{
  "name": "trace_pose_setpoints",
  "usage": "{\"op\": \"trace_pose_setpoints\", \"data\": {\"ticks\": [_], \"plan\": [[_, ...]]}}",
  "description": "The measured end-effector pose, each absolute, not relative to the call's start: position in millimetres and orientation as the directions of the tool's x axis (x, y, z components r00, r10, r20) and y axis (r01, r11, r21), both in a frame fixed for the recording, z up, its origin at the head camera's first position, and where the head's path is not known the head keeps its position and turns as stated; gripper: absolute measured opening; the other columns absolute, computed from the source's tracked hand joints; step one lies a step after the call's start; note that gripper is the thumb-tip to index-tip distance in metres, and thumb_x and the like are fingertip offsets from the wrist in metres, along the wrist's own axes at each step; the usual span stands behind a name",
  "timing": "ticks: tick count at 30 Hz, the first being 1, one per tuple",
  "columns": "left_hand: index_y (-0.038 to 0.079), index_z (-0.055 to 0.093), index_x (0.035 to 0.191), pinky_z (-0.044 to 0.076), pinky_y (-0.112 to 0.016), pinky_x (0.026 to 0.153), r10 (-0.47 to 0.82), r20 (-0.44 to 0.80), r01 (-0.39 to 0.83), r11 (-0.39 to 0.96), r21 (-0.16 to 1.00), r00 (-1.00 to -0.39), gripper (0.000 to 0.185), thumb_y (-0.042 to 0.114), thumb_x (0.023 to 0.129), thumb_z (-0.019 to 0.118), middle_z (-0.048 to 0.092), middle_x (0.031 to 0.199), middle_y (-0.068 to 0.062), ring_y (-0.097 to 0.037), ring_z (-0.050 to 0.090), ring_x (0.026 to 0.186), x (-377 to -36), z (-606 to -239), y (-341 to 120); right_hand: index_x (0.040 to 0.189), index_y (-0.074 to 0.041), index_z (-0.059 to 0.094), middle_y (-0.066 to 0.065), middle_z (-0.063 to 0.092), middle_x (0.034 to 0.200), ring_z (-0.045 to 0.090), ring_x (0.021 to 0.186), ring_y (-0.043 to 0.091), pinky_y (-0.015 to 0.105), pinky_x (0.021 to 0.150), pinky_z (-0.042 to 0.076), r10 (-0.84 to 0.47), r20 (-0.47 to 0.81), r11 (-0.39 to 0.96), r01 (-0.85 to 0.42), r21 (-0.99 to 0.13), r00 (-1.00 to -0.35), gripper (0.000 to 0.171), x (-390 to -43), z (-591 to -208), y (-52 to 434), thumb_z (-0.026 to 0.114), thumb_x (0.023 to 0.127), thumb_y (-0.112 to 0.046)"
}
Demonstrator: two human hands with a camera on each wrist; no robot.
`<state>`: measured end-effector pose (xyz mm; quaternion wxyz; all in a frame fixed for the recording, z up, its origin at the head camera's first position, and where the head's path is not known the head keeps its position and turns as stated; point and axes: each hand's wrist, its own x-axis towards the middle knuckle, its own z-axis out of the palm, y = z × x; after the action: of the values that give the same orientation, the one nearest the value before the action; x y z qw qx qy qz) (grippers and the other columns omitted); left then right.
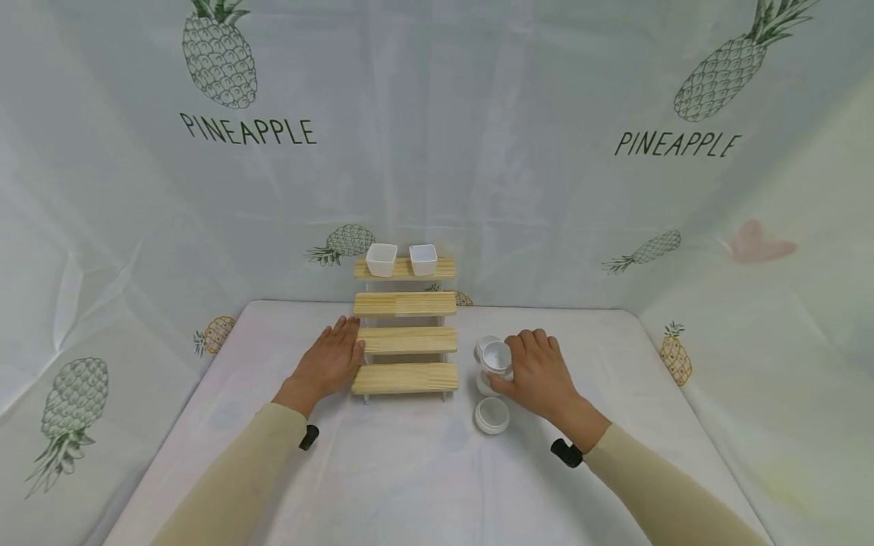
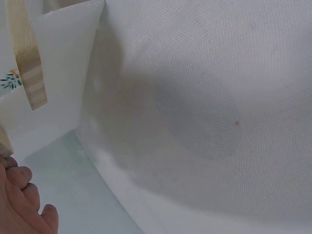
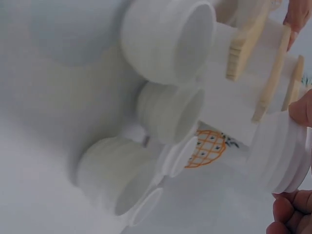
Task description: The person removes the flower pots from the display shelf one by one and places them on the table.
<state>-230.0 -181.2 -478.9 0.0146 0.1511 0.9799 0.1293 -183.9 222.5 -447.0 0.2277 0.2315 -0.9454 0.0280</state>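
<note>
A wooden stepped rack (image 1: pixel 406 334) with four tiers stands at the back middle of the table. Two white square cups (image 1: pixel 381 259) (image 1: pixel 423 259) sit on its top tier. My left hand (image 1: pixel 331 360) lies flat on the table against the rack's left side, fingers straight; its fingertips (image 2: pixel 22 204) and a step end (image 2: pixel 27 58) show in the left wrist view. Right of the rack, my right hand (image 1: pixel 539 371) grips a white round ribbed cup (image 1: pixel 497 356) (image 3: pixel 280 156) from its side. The cup stands among other white round cups (image 3: pixel 168 112).
One more white round cup (image 1: pixel 492 415) stands alone nearer to me, just in front of the held one. The table (image 1: pixel 410 470) is covered with a white cloth, and pineapple-print sheets close it in at the back and both sides.
</note>
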Motion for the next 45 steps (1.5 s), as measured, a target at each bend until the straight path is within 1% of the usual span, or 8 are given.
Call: {"op": "trace_pose_setpoints", "data": {"ticks": [3, 7, 11, 19, 28, 37, 45], "plan": [[-0.003, 0.015, 0.168, 0.014, -0.057, 0.133, 0.302, 0.011, 0.294, 0.921, 0.257, -0.953, 0.068, 0.043, 0.117, 0.017, 0.019, 0.175, -0.021, -0.038, 0.013, 0.164, -229.5, -478.8, -181.0, 0.109, 0.001, 0.065, 0.014, 0.062, 0.097, 0.052, 0.092, 0.033, 0.041, 0.075, 0.041, -0.43, 0.455, 0.886, -0.461, 0.048, -0.78, 0.061, -174.3, -453.5, 236.6, 0.082, 0.082, -0.051], [-0.003, 0.013, 0.168, 0.014, -0.056, 0.133, 0.305, 0.005, 0.297, 0.922, 0.247, -0.952, 0.068, 0.043, 0.117, 0.016, 0.018, 0.175, -0.02, -0.038, 0.013, 0.164, -229.1, -479.0, -180.6, 0.105, 0.0, 0.065, 0.011, 0.06, 0.093, 0.049, 0.088, 0.031, 0.037, 0.073, 0.036, -0.445, 0.475, 0.873, -0.485, 0.043, -0.759, 0.058, -162.7, -462.0, 253.9, 0.085, 0.079, -0.048], [-0.002, 0.012, 0.168, 0.014, -0.056, 0.133, 0.307, -0.001, 0.297, 0.923, 0.246, -0.952, 0.068, 0.043, 0.117, 0.015, 0.017, 0.175, -0.019, -0.037, 0.012, 0.164, -229.2, -478.6, -180.2, 0.104, -0.001, 0.065, 0.009, 0.058, 0.092, 0.046, 0.086, 0.029, 0.035, 0.072, 0.034, -0.456, 0.47, 0.868, -0.495, 0.047, -0.755, 0.056, -151.1, -468.2, 266.0, 0.083, 0.078, -0.047], [-0.003, 0.015, 0.167, 0.016, -0.058, 0.132, 0.313, 0.008, 0.305, 0.917, 0.257, -0.95, 0.068, 0.042, 0.117, 0.018, 0.019, 0.175, -0.021, -0.039, 0.014, 0.163, -229.3, -476.6, -180.0, 0.106, -0.001, 0.066, 0.009, 0.059, 0.093, 0.049, 0.086, 0.028, 0.037, 0.073, 0.039, -0.463, 0.463, 0.865, -0.498, 0.051, -0.756, 0.058, -135.5, -487.0, 280.5, 0.082, 0.078, -0.05], [-0.004, 0.015, 0.167, 0.016, -0.057, 0.133, 0.309, 0.01, 0.301, 0.918, 0.26, -0.951, 0.067, 0.041, 0.117, 0.018, 0.019, 0.175, -0.021, -0.039, 0.014, 0.163, -228.3, -476.6, -179.8, 0.106, -0.003, 0.065, 0.006, 0.057, 0.093, 0.049, 0.086, 0.027, 0.038, 0.073, 0.041, -0.471, 0.46, 0.864, -0.498, 0.07, -0.753, 0.058, -128.7, -516.7, 292.1, 0.081, 0.077, -0.051], [-0.004, 0.015, 0.167, 0.016, -0.057, 0.133, 0.307, 0.013, 0.299, 0.918, 0.261, -0.952, 0.066, 0.039, 0.117, 0.02, 0.019, 0.175, -0.021, -0.039, 0.014, 0.163, -227.4, -476.9, -180.8, 0.105, -0.002, 0.065, 0.006, 0.055, 0.092, 0.047, 0.086, 0.026, 0.037, 0.072, 0.04, -0.468, 0.451, 0.867, -0.495, 0.067, -0.76, 0.058, -129.5, -529.4, 295.4, 0.081, 0.077, -0.051], [-0.004, 0.014, 0.167, 0.015, -0.057, 0.133, 0.306, 0.002, 0.295, 0.917, 0.268, -0.952, 0.067, 0.041, 0.117, 0.019, 0.018, 0.175, -0.022, -0.039, 0.013, 0.163, -227.9, -477.5, -180.9, 0.108, -0.001, 0.065, 0.006, 0.056, 0.094, 0.048, 0.088, 0.026, 0.039, 0.073, 0.044, -0.464, 0.436, 0.869, -0.491, 0.056, -0.771, 0.059, -128.7, -535.8, 294.2, 0.083, 0.079, -0.049]]}}
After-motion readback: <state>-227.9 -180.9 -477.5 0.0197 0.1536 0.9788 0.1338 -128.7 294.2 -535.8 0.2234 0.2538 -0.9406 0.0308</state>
